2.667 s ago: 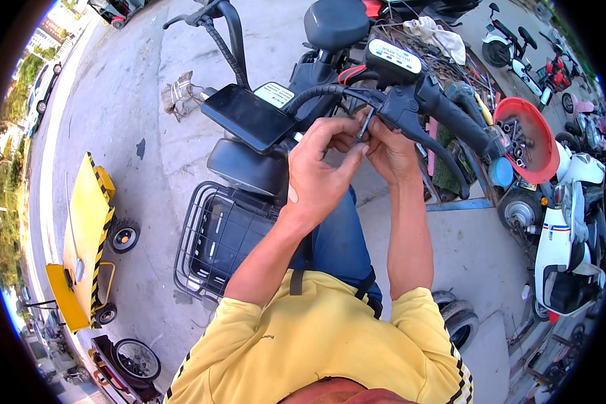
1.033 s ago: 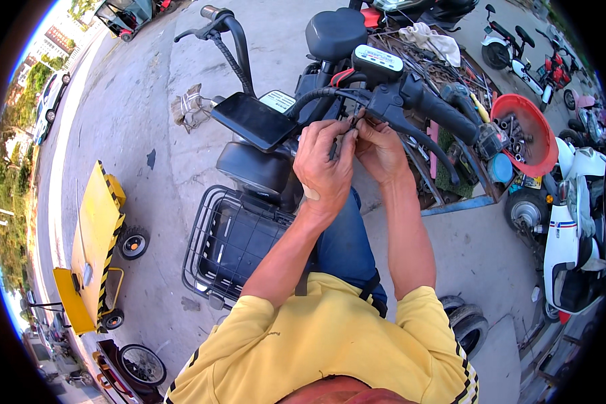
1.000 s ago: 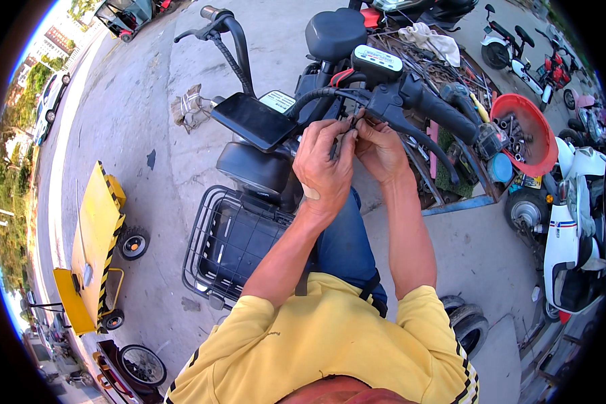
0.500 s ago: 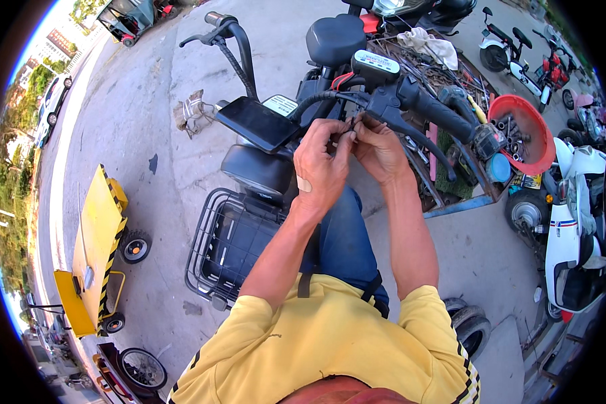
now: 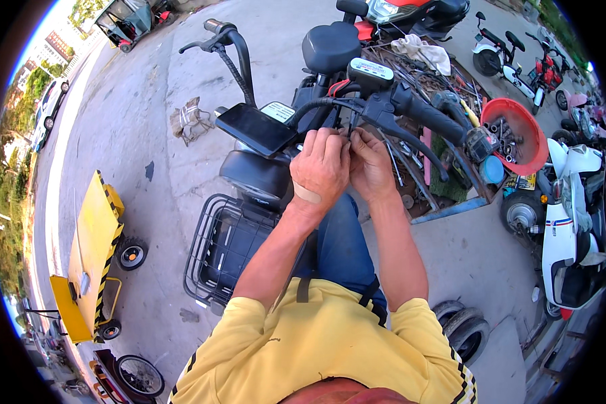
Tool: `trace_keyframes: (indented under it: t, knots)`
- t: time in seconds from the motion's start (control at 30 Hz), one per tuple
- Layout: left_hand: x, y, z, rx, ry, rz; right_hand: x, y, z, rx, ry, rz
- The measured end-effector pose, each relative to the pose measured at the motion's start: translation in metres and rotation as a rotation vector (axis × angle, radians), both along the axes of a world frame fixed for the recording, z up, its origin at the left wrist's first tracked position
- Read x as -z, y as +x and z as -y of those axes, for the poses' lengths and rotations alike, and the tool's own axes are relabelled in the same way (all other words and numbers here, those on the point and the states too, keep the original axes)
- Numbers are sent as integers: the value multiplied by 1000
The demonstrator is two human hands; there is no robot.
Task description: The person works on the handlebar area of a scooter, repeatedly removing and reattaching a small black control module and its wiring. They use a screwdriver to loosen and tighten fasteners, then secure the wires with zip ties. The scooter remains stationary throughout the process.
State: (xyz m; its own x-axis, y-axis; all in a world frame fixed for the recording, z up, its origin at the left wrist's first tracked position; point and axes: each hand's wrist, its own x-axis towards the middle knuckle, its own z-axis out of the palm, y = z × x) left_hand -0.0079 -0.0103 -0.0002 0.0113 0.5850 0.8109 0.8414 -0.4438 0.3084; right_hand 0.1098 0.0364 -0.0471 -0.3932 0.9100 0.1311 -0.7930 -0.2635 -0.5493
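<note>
My left hand [image 5: 320, 165], with a tan plaster near its wrist, is closed with its fingertips pinched together just below the handlebar. Close against it, my right hand [image 5: 372, 161] is pinched too. Something small and dark sits between the fingertips, too hidden to name. Above them are the black brake lever [image 5: 411, 140] and the rubber grip [image 5: 434, 116] of an electric bike. A dark display panel [image 5: 257, 129] lies left of my hands, over a rounded black headlight housing [image 5: 249, 176]. Red wires [image 5: 339, 87] show beside a black box with a pale top [image 5: 372, 69].
A black wire basket [image 5: 202, 259] is at the bike's front. To the right, a metal-framed tray [image 5: 454, 208] holds tools, with a red basin [image 5: 542, 145] and a blue tub [image 5: 492, 170]. Tyres [image 5: 470, 337], a white scooter [image 5: 560, 252] and a yellow cart [image 5: 91, 249] stand around.
My left hand has rolled so its back faces up more, and its fingers have drawn closer to my right hand. Both hands are slightly lower against the handlebar. The view has shifted a little.
</note>
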Motion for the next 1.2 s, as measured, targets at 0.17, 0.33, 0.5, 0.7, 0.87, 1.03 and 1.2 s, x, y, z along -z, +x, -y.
trace_keyframes:
  t: [0.17,0.33,0.5,0.7,0.87,1.03,1.2]
  knots:
    - [1,-2,-4,1,80,-1,-1,-7,7,-2,-37,-40]
    - [3,-5,-1,-71,133,-113,-4,-1,14,-64,-36,9]
    - [3,-7,-4,-33,186,-174,-11,-12,17,88,-11,-32]
    - [5,-13,-2,13,163,-212,-15,-21,-5,185,-8,-121]
    - [4,-18,1,26,148,-241,-35,-27,-12,105,-61,-239]
    - [6,-24,10,102,101,-288,-28,-10,-18,-45,-109,-287]
    - [19,-22,22,129,82,-289,-27,-8,8,122,-40,-116]
